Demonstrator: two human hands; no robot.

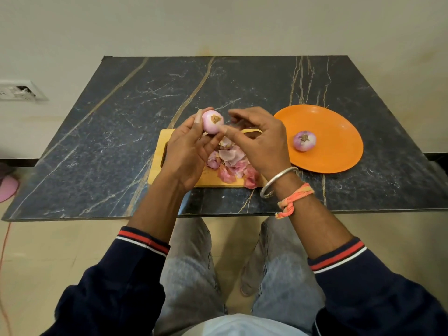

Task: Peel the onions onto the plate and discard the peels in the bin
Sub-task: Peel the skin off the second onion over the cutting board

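Observation:
My left hand [186, 151] holds a pale pink peeled onion [212, 121] in its fingertips, root end up, above the wooden cutting board [157, 166]. My right hand [261, 139] is beside it, thumb touching the onion's right side, fingers curled loosely above. A heap of pink onion peels [232, 166] lies on the board under both hands. A second peeled onion [304, 141] sits on the orange plate [339, 132] to the right. No bin is in view.
The board and plate rest on a dark marble table [121, 132] set against a cream wall. A wall socket [19, 90] is at the left. My knees sit below the table's front edge. A pink object [7, 189] lies on the floor at the left.

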